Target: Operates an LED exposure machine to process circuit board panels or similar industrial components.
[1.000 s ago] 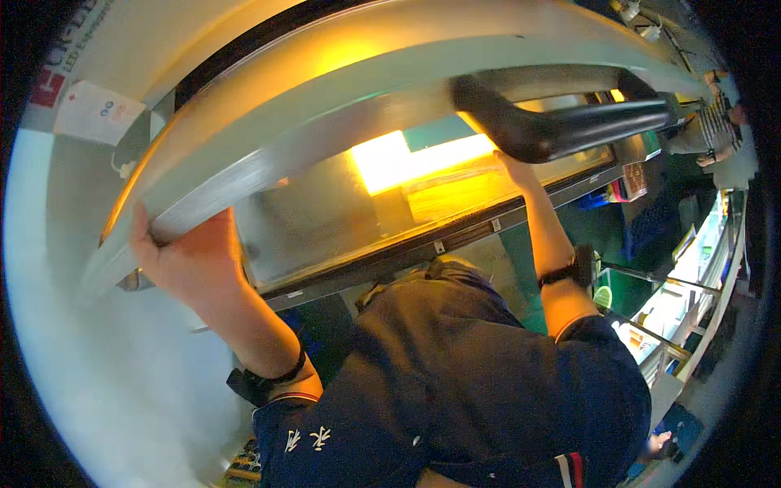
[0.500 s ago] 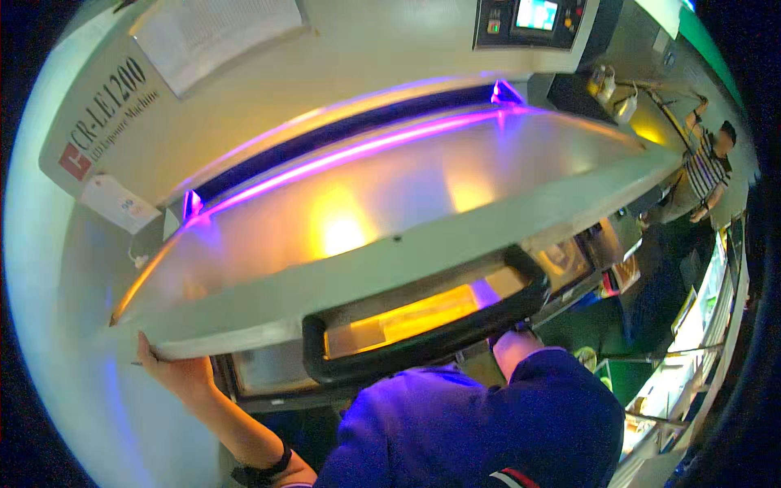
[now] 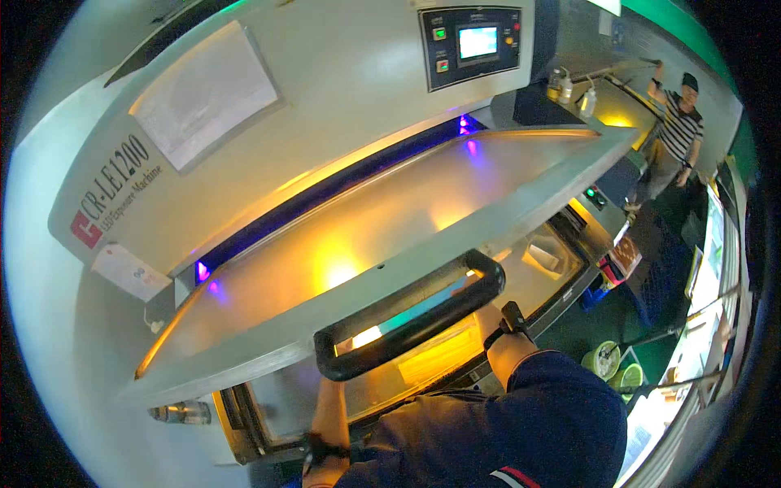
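The raised pale lid (image 3: 521,213) of a large machine spans the middle, with a thick black loop handle (image 3: 419,333) on its front edge. My left forearm (image 3: 329,419), with a dark band at the wrist, reaches up under this handle; the lid and handle hide its fingers. My right hand (image 3: 488,317) is under the handle's right end, a black watch on its wrist, and its fingers are mostly hidden too. Both hands are over the machine's glass bed (image 3: 285,398). On the bed lies a yellow-lit sheet or panel (image 3: 439,358); what either hand touches cannot be made out.
A control panel (image 3: 472,47) with a lit screen is on the machine's upper front. A clear bottle (image 3: 181,413) lies left of the bed. Green-rimmed buckets (image 3: 602,359) stand on the floor at right. Another person (image 3: 682,130) in a striped shirt stands at far right.
My left hand has left the lid's left corner and moved right, under the handle. My right arm now reaches farther in. The view has shifted, and the purple glow along the lid has faded.
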Tool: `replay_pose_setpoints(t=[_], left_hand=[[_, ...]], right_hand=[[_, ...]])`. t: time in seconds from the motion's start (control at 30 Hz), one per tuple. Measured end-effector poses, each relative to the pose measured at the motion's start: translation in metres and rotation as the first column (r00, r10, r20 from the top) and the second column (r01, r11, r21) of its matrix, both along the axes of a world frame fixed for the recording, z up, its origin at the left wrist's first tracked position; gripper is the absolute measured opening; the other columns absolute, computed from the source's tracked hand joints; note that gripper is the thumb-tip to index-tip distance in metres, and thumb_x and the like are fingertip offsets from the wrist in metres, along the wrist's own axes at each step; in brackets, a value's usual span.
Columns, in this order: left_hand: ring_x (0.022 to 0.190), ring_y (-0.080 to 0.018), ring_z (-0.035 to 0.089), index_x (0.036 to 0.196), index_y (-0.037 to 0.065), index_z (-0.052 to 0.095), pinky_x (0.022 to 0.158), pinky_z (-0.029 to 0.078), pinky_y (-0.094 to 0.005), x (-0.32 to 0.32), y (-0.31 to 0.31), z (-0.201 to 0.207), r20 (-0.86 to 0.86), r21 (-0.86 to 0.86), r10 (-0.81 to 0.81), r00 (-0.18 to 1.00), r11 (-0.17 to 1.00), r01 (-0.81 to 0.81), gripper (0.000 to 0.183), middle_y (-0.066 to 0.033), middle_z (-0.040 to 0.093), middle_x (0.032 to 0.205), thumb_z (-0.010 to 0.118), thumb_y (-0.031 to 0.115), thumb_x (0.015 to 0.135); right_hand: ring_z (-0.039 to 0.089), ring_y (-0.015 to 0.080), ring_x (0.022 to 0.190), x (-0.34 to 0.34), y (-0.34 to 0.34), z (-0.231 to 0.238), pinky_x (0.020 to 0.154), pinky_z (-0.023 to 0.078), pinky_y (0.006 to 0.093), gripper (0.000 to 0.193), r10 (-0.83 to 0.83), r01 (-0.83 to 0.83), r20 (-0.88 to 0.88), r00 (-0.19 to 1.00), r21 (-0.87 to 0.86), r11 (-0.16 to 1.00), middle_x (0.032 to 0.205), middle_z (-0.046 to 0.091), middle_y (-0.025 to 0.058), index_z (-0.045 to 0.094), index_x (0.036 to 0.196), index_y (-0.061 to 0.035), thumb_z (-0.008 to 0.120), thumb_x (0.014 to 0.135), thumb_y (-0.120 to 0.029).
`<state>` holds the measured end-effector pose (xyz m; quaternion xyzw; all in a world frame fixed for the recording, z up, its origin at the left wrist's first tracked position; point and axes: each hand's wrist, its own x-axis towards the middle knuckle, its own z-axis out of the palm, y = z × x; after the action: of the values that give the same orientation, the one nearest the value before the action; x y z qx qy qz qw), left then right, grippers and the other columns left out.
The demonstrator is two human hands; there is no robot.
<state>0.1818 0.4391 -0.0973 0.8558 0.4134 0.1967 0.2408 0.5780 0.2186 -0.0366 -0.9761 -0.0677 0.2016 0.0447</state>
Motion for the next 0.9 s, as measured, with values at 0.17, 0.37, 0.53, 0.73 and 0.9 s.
replay_pose_setpoints(t=[0.17, 0.37, 0.53, 0.73, 0.9], left_hand=[[0.145, -0.0428, 0.013, 0.153, 0.004, 0.009, 0.114, 0.014, -0.0599, 0.073, -0.119, 0.016, -0.615, -0.092, -0.452, 0.646, 0.855, 0.511, 0.115, -0.0210, 0.015, 0.158, 0.061, 0.071, 0.075], [0.147, -0.0364, 0.009, 0.151, -0.002, 0.006, 0.116, 0.005, -0.0570, 0.000, -0.119, -0.028, -0.221, -0.076, -0.605, 0.765, 0.793, 0.605, 0.118, -0.0212, 0.006, 0.159, 0.053, 0.075, 0.076], [0.146, -0.0380, 0.013, 0.151, -0.001, 0.015, 0.117, 0.007, -0.0550, -0.035, -0.109, -0.028, -0.285, 0.067, -0.662, 0.693, 0.707, 0.704, 0.096, -0.0199, 0.013, 0.158, 0.049, 0.062, 0.087], [0.145, -0.0390, 0.015, 0.151, 0.004, 0.020, 0.116, 0.012, -0.0564, -0.035, -0.112, -0.023, -0.221, 0.182, -0.643, 0.733, 0.711, 0.679, 0.069, -0.0153, 0.018, 0.158, 0.042, 0.041, 0.097], [0.144, -0.0370, 0.020, 0.149, 0.006, 0.030, 0.116, 0.013, -0.0560, -0.034, -0.116, -0.031, -0.269, 0.236, -0.611, 0.744, 0.708, 0.666, 0.057, -0.0127, 0.023, 0.157, 0.042, 0.031, 0.099]], right_hand=[[0.049, 0.0269, 0.125, -0.011, -0.062, -0.009, 0.098, 0.046, 0.0454, 0.092, -0.175, 0.180, -0.226, 0.958, -0.003, 0.984, 0.134, 0.052, 0.0090, 0.052, 0.132, -0.0126, 0.084, 0.060, -0.059], [0.066, 0.0217, 0.066, -0.055, -0.142, -0.099, 0.054, 0.052, 0.0346, 0.060, -0.035, 0.082, -0.090, 0.995, 0.596, 0.799, 0.076, 0.067, 0.0126, 0.067, 0.078, 0.0049, 0.084, 0.062, -0.050], [0.065, 0.0192, 0.066, -0.163, -0.203, -0.053, 0.058, 0.054, 0.0329, 0.054, 0.042, 0.433, -0.642, 0.766, 0.562, 0.704, 0.086, 0.067, 0.0098, 0.067, 0.109, -0.0043, 0.076, 0.076, -0.046], [0.055, 0.0239, 0.113, -0.323, -0.353, -0.013, 0.099, 0.041, 0.0381, 0.061, -0.259, 0.602, -0.550, 0.794, 0.770, 0.210, 0.126, 0.057, 0.0177, 0.055, 0.129, 0.0010, 0.070, 0.085, -0.037], [0.060, 0.0153, 0.088, -0.380, -0.468, 0.040, 0.079, 0.047, 0.0304, 0.027, -0.748, 0.497, -0.167, 0.642, 0.834, 0.240, 0.095, 0.066, 0.0054, 0.066, 0.100, -0.0005, 0.066, 0.091, -0.026]])
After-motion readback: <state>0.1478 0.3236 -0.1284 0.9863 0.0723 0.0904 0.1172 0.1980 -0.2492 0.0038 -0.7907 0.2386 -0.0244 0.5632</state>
